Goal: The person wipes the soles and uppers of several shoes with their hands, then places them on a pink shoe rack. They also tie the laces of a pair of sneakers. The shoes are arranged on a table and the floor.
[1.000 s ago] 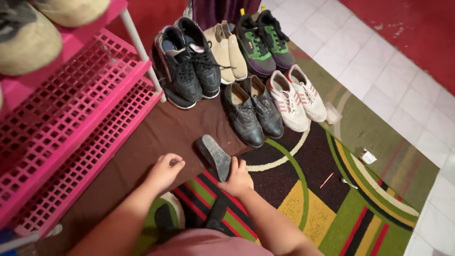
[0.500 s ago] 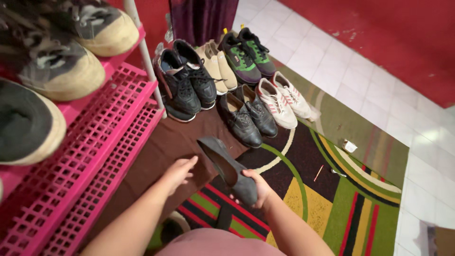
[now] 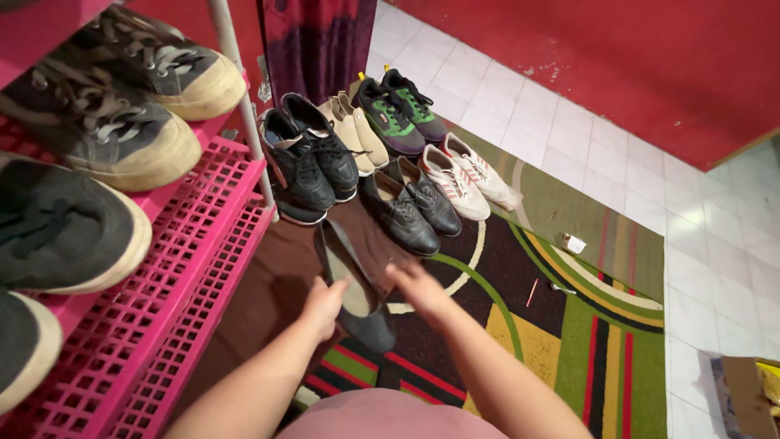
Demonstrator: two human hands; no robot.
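Note:
A black flat shoe [image 3: 367, 328] sits over the brown part of the carpet with its opening facing up and its toe toward me. My left hand [image 3: 323, 306] grips its left edge, thumb over the rim. My right hand [image 3: 413, 284] is blurred, just right of the shoe, fingers stretched out and holding nothing. Just beyond the shoe stands a pair of black leather lace-up shoes [image 3: 406, 207].
A pink plastic shoe rack [image 3: 187, 244] on the left carries grey and dark sneakers [image 3: 122, 97]. Pairs of black, beige, green-purple and white shoes line the patterned carpet [image 3: 569, 341]. White floor tiles, a red wall and a cardboard box [image 3: 743, 394] are to the right.
My right hand has let go of the black flat shoe, and my left hand has taken it. The shoe moved left and now faces opening-up. My view tilted up, showing more of the rack.

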